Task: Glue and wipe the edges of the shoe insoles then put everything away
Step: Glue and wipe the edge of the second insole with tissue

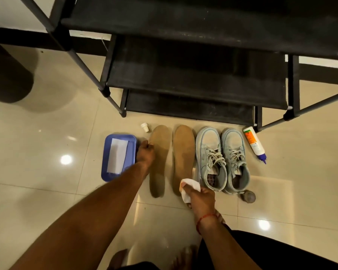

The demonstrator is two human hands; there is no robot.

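Insoles [160, 172] under wiping: right hand [201, 199] clamps a white wipe [189, 185] by the right insole [183, 152] heel.
Left hand [145, 152] curls at the left insole [161, 141] edge, grip unclear; wet glue could stick to skin there.

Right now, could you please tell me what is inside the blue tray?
A white sheet lies flat in the tray. The left forearm covers the tray's near right corner, so that part is hidden.

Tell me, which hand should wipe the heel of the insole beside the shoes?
The right hand. It grips the white cloth, right at the heel of that insole. The left hand is further off, at the other insole beside the blue tray, and shows no cloth.
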